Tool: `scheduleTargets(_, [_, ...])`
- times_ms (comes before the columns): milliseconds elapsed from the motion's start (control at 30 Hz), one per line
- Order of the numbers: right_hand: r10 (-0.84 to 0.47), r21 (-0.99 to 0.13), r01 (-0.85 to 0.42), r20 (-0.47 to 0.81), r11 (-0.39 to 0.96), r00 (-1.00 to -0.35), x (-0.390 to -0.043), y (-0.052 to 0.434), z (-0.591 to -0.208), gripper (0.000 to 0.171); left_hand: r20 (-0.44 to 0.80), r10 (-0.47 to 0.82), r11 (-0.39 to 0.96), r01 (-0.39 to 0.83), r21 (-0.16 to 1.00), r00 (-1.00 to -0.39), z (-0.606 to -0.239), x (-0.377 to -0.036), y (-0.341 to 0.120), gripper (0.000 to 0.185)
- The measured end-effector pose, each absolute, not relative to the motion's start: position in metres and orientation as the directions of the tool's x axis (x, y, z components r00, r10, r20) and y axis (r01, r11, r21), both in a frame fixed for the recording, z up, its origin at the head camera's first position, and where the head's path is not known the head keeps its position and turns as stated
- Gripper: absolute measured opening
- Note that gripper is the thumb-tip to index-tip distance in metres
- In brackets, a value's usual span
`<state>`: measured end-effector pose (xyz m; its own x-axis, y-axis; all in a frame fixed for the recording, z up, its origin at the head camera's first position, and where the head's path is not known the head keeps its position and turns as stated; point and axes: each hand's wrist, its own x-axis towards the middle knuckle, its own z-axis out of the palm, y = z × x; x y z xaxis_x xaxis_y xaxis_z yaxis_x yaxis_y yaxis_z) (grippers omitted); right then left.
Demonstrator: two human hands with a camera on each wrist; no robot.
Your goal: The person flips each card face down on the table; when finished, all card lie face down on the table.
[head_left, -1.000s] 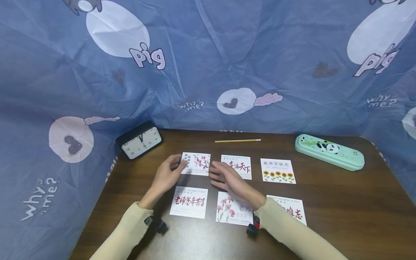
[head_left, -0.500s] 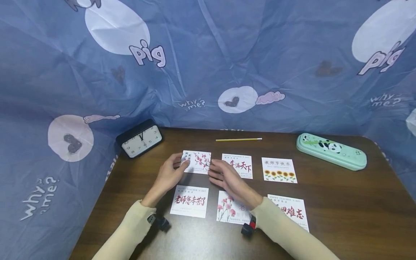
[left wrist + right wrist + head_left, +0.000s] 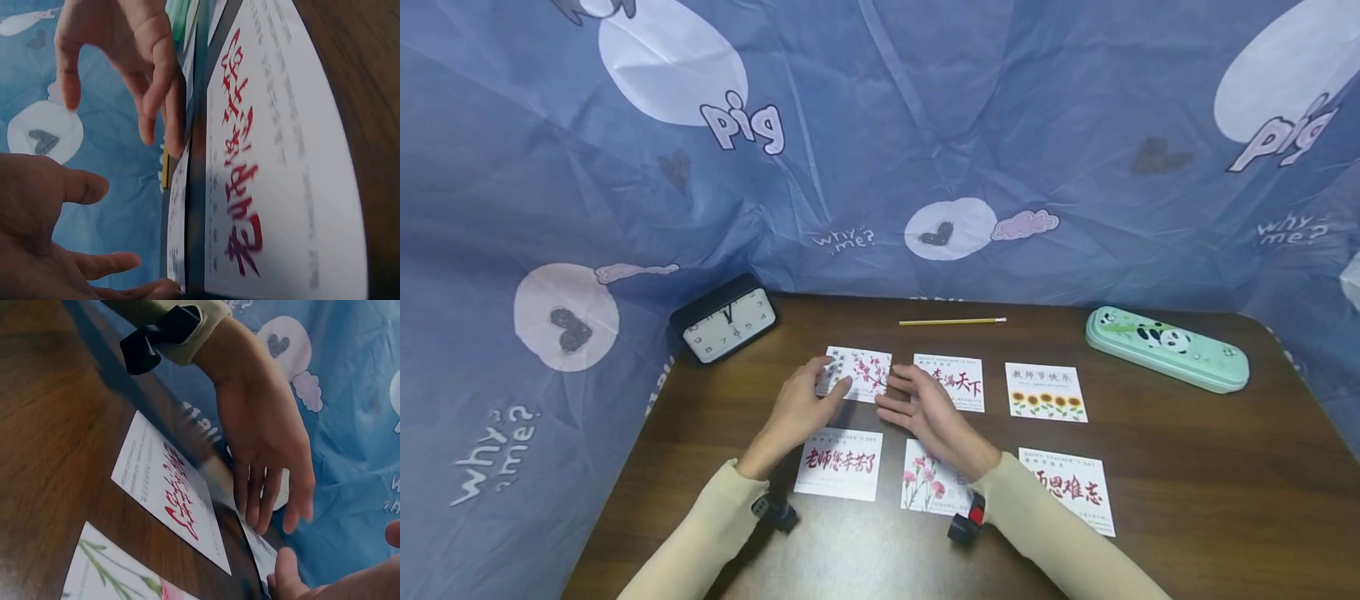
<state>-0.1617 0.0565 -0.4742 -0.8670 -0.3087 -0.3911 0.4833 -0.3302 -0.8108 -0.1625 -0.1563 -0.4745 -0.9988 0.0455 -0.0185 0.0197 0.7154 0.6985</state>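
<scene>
My left hand (image 3: 796,412) is at the left edge of a white card with red blossom branches (image 3: 868,371). Its thumb and fingers are spread, overlapping that edge in the head view. By the card's right edge is my right hand (image 3: 934,417), fingers loosely bent, palm facing the left hand; neither hand grips anything. The blossom card lies in the back row, left of a card with red lettering (image 3: 966,387). Under the left wrist, in the front row, lies another red-lettered card (image 3: 281,156). The right forearm partly hides a pink carnation card (image 3: 925,483).
A sunflower card (image 3: 1045,392) and a further red-lettered card (image 3: 1078,492) lie to the right. Behind the cards are a yellow pencil (image 3: 951,322), a black clock (image 3: 730,325) at left and a green panda pencil case (image 3: 1165,350) at right. Blue printed cloth (image 3: 850,167) hangs behind the table.
My left hand has moved rightward and my right hand slightly leftward, so they are closer together. The blossom card has shifted a little to the right.
</scene>
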Motion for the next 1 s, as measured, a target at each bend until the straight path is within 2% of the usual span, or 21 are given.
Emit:
scheduleTargets(300, [-0.245, -0.823, 0.465, -0.401, -0.327, -0.883, -0.164, 0.049, -0.469, 0.060, -0.047, 0.073, 0.779, 0.027, 0.626, -0.996, -0.469, -0.160, -0.143, 0.072])
scheduleTargets(500, [-0.200, -0.810, 0.458, -0.412, -0.367, -0.889, -0.166, 0.043, -0.466, 0.062, -0.055, 0.074, 0.778, 0.023, 0.628, -0.996, -0.467, -0.158, -0.142, 0.071])
scheduleTargets(1000, [-0.198, -0.809, 0.463, -0.419, -0.363, -0.886, -0.168, 0.042, -0.469, 0.064, -0.065, 0.090, 0.782, 0.030, 0.623, -0.994, -0.466, -0.157, -0.142, 0.071])
